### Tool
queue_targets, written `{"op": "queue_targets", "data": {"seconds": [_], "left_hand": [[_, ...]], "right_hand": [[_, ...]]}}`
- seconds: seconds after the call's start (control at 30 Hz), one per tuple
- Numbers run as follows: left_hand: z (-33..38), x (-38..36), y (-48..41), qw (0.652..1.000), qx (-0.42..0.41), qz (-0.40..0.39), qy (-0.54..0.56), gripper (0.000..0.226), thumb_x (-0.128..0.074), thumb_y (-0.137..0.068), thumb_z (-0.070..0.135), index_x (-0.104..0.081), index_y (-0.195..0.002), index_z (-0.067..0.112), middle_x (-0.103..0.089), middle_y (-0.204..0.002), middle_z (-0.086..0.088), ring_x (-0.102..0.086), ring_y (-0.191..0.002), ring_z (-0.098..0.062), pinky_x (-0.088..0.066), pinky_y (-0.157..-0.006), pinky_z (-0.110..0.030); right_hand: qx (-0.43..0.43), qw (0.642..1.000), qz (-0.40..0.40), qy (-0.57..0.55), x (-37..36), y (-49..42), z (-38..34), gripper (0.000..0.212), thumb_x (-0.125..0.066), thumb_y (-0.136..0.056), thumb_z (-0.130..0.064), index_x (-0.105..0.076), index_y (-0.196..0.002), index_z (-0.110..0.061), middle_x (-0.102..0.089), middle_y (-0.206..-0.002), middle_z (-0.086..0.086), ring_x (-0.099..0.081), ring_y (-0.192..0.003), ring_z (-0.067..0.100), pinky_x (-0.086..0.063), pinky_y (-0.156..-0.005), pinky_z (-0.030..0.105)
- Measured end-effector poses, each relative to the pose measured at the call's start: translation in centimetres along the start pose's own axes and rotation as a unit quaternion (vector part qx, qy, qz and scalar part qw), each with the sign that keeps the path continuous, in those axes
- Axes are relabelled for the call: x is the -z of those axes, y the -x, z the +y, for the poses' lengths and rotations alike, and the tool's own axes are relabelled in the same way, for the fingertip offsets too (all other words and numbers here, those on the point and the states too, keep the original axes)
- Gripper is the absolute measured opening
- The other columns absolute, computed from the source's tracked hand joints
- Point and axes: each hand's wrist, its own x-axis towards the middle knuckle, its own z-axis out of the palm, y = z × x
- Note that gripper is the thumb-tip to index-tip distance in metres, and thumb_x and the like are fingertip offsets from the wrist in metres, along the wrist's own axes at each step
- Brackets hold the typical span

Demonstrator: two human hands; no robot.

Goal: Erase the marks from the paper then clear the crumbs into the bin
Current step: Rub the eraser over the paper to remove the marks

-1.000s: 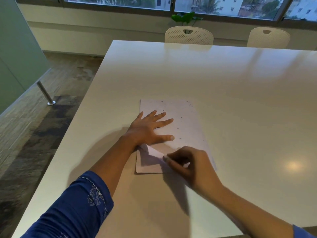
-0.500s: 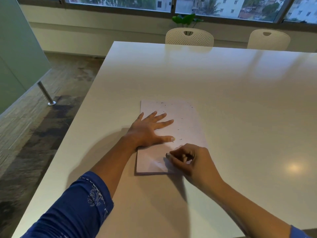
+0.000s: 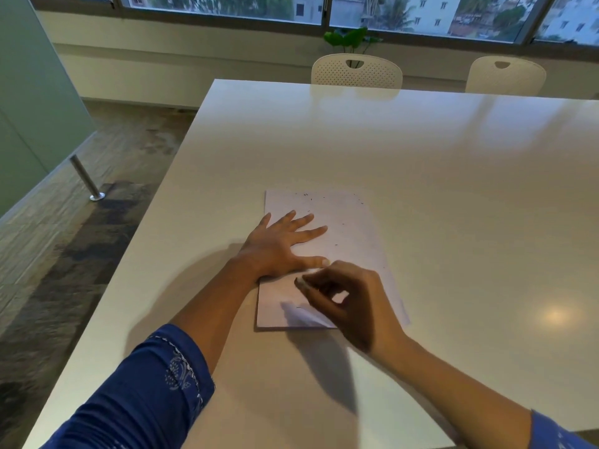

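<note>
Paper (image 3: pixel 353 218) lies under flat left hand (image 3: pixel 278 244); right hand (image 3: pixel 353 303) pinches eraser (image 3: pixel 300 282).

White glossy desk (image 3: pixel 421 163). Pale pinkish-white paper (image 3: pixel 350 222), dark specks mostly toward 12 o'clock. Dark blue sleeve (image 3: pixel 146 384), white embroidered motif. Whitish eraser (image 3: pixel 300 281) in right hand (image 3: pixel 350 303). White dot-perforated chairs (image 3: pixel 356 72) at 12. Green plant (image 3: pixel 343 37). Grey-brown floor (image 3: pixel 64 254), dark patches, at 9.

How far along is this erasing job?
Partly done: crumbs dot the paper, so some rubbing has happened. In hand: the left hand presses the paper flat while the right hand pinches a small pale eraser over it. Left: clearing the crumbs away.
</note>
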Motion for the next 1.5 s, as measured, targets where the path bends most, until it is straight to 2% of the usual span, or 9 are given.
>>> {"op": "queue_targets", "data": {"seconds": [0.1, 0.23, 0.37, 0.47, 0.63, 0.8, 0.97, 1.13, 1.5], "left_hand": [[0.0, -0.1, 0.1, 1.000, -0.001, 0.005, 0.003, 0.073, -0.034, -0.087, 0.079, -0.012, -0.152, 0.055, 0.002, -0.164, 0.020, 0.009, -0.152, -0.008, 0.010, -0.122, -0.048], [0.0, 0.2, 0.0, 1.000, 0.003, -0.002, 0.013, 0.073, -0.035, -0.085, 0.081, -0.012, -0.151, 0.058, 0.002, -0.164, 0.023, 0.010, -0.151, -0.005, 0.012, -0.121, -0.045], [0.2, 0.4, 0.4, 0.999, 0.007, 0.005, 0.040, 0.076, -0.038, -0.083, 0.083, -0.015, -0.151, 0.058, 0.000, -0.163, 0.024, 0.008, -0.151, -0.003, 0.009, -0.123, -0.046], [0.0, 0.1, 0.3, 0.999, 0.004, 0.017, 0.040, 0.078, -0.039, -0.083, 0.083, -0.014, -0.152, 0.055, -0.001, -0.163, 0.023, 0.007, -0.151, -0.004, 0.007, -0.123, -0.047], [-0.7, -0.3, 0.0, 0.986, -0.005, 0.090, 0.137, 0.078, -0.045, -0.088, 0.074, -0.019, -0.155, 0.045, -0.015, -0.164, 0.018, -0.012, -0.151, -0.006, 0.001, -0.124, -0.047], [-2.4, 0.0, -0.3, 0.962, 0.099, 0.199, 0.161, 0.076, -0.046, -0.089, 0.072, -0.033, -0.154, 0.034, -0.033, -0.159, 0.012, -0.026, -0.148, -0.012, -0.001, -0.124, -0.048], [-4.1, 0.5, -0.8, 0.972, 0.131, 0.164, 0.107, 0.084, -0.040, -0.088, 0.077, -0.026, -0.157, 0.031, -0.021, -0.164, 0.011, -0.014, -0.152, -0.014, 0.004, -0.122, -0.054], [-4.3, 1.4, -1.6, 0.983, 0.127, 0.117, 0.060, 0.099, -0.033, -0.076, 0.090, -0.025, -0.157, 0.033, -0.017, -0.165, 0.014, -0.006, -0.153, -0.011, 0.010, -0.118, -0.059], [-6.0, 1.8, -3.1, 0.989, 0.122, 0.087, 0.005, 0.120, -0.021, -0.061, 0.100, -0.006, -0.160, 0.033, -0.002, -0.166, 0.015, 0.011, -0.153, -0.013, 0.012, -0.116, -0.064]], "right_hand": [[0.011, 0.999, 0.000, 0.033, -1.2, -1.2, 1.7, 0.016, -0.077, -0.082, -0.004, -0.073, -0.097, 0.002, -0.071, -0.085, 0.006, -0.061, -0.077, -0.006, -0.050, -0.074, 0.010], [0.011, 0.992, -0.040, 0.123, -3.2, -1.1, 0.8, 0.007, -0.071, -0.089, -0.015, -0.075, -0.095, -0.013, -0.071, -0.094, 0.000, -0.063, -0.080, 0.005, -0.055, -0.078, 0.021], [0.042, 0.987, -0.102, 0.114, -4.0, 0.5, -1.4, 0.010, -0.067, -0.092, -0.019, -0.074, -0.098, -0.017, -0.070, -0.093, -0.004, -0.057, -0.080, -0.002, -0.046, -0.081, 0.005], [0.014, 0.985, -0.163, 0.060, -3.2, 0.6, -2.1, 0.020, -0.063, -0.093, -0.028, -0.074, -0.103, -0.015, -0.071, -0.092, -0.002, -0.063, -0.078, 0.005, -0.053, -0.079, 0.015], [-0.067, 0.997, -0.043, -0.021, 0.8, -2.6, -0.9, 0.003, -0.072, -0.089, -0.021, -0.074, -0.089, -0.019, -0.068, -0.071, -0.012, -0.060, -0.061, 0.004, -0.046, -0.060, 0.012], [-0.183, 0.982, 0.039, -0.037, 4.5, -5.2, 2.0, 0.018, -0.075, -0.086, -0.024, -0.076, -0.100, -0.013, -0.065, -0.065, -0.008, -0.055, -0.055, 0.006, -0.045, -0.059, 0.013], [-0.211, 0.975, 0.062, -0.003, 5.1, -7.2, 5.4, 0.022, -0.076, -0.086, -0.029, -0.073, -0.102, -0.015, -0.062, -0.068, 0.022, -0.047, -0.055, 0.012, -0.041, -0.056, 0.017], [-0.226, 0.972, 0.061, 0.036, 4.0, -9.2, 7.4, 0.014, -0.076, -0.085, -0.027, -0.076, -0.093, -0.016, -0.065, -0.065, -0.001, -0.052, -0.052, 0.003, -0.040, -0.052, 0.008], [-0.169, 0.985, 0.013, 0.038, 0.0, -12.8, 8.3, 0.022, -0.075, -0.086, -0.028, -0.078, -0.098, -0.009, -0.073, -0.079, 0.000, -0.062, -0.062, -0.001, -0.045, -0.058, 0.006]]}}
